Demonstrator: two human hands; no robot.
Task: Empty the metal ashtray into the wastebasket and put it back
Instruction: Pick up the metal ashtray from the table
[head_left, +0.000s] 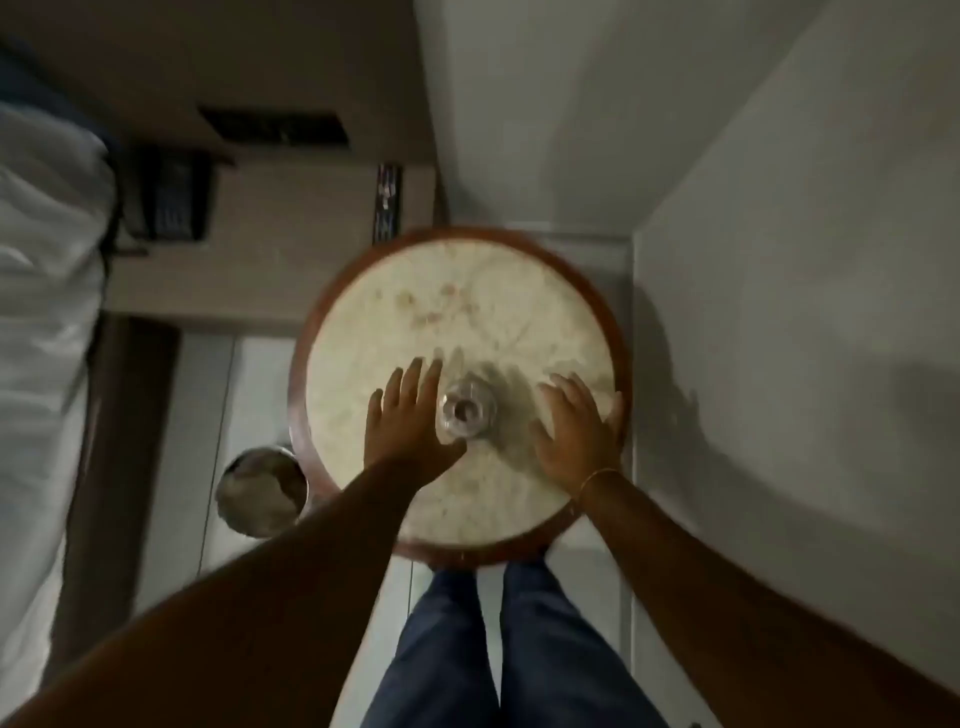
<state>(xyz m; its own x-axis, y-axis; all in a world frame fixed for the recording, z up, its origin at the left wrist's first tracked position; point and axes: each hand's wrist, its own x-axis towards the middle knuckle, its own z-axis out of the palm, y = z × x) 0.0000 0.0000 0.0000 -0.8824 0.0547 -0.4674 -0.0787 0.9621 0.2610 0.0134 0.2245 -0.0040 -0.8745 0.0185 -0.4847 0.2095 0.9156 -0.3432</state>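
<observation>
Round pale table (467, 291), dark wooden rim.
It lies beneath the fingers (413, 374); black telephone (169, 200) well beyond them to the left, white bedding (47, 260) farther left.

The small round shiny metal ashtray (466, 411) sits on a round pale stone-look table (467, 291) with glossy reddish-brown wooden rim; round polished metal wastebasket (262, 491) gleams

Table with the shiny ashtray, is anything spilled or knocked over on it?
Nothing stands out. The ashtray sits upright on the round table between both open hands; brownish marks farther back may be stains.
</observation>
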